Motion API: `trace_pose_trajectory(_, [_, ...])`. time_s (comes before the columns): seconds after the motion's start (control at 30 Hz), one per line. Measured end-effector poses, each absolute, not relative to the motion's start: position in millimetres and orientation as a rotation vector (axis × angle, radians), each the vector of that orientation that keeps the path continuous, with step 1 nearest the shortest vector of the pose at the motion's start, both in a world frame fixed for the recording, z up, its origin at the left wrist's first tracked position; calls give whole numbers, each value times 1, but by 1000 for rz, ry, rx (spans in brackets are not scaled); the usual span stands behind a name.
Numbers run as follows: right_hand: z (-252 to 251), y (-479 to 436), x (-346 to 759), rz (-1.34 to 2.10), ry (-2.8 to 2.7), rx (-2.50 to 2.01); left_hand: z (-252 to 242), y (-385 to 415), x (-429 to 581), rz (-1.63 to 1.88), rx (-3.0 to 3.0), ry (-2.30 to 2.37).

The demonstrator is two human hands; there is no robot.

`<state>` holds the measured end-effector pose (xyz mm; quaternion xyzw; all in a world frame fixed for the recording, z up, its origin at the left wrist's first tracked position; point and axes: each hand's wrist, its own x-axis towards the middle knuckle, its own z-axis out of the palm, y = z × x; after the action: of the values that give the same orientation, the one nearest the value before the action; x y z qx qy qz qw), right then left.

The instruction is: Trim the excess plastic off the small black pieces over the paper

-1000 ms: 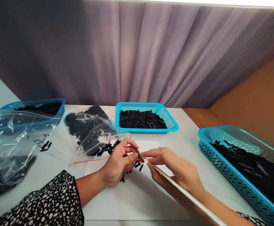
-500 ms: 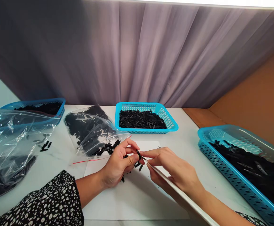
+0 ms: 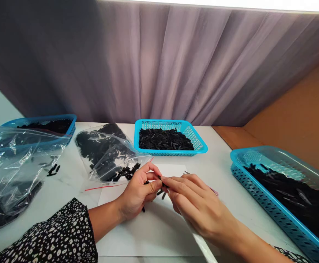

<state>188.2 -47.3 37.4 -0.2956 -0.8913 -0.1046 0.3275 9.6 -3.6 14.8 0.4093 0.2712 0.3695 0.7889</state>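
My left hand point(image 3: 137, 191) pinches a small black plastic piece point(image 3: 160, 178) between thumb and fingertips over a white sheet point(image 3: 154, 230). My right hand point(image 3: 195, 206) is closed around a long thin metal strip point(image 3: 203, 246) that runs back along my forearm; its fingertips meet the left hand's at the black piece. A few loose black pieces point(image 3: 162, 192) lie on the sheet under both hands. A clear bag of black pieces point(image 3: 104, 153) lies just left of my left hand.
A blue basket of black pieces point(image 3: 195, 137) stands at the back middle, another point(image 3: 261, 175) at the right, a third point(image 3: 66, 118) at the back left. A large clear bag point(image 3: 11, 168) lies at the left. Small scissors point(image 3: 213, 190) peek out behind my right hand.
My right hand has turned palm down and moved left onto the left hand's fingertips. The metal strip swung lower, now mostly hidden under the hand. The left hand stayed put.
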Motion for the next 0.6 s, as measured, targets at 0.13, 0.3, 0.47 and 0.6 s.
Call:
trace_pose_trajectory(0.13, [33,-45,186,-400,-2304,-776,15,-5,10,785,860,570])
trace_pose_trajectory(0.3, [26,-41,194,-67,-2150,-903,16,-5,9,774,877,569])
trace_pose_trajectory(0.47, [35,-45,199,201,-2092,-1021,14,-3,7,774,887,550])
trace_pose_trajectory(0.6, [41,-46,197,220,-2149,-996,12,-3,7,767,891,554])
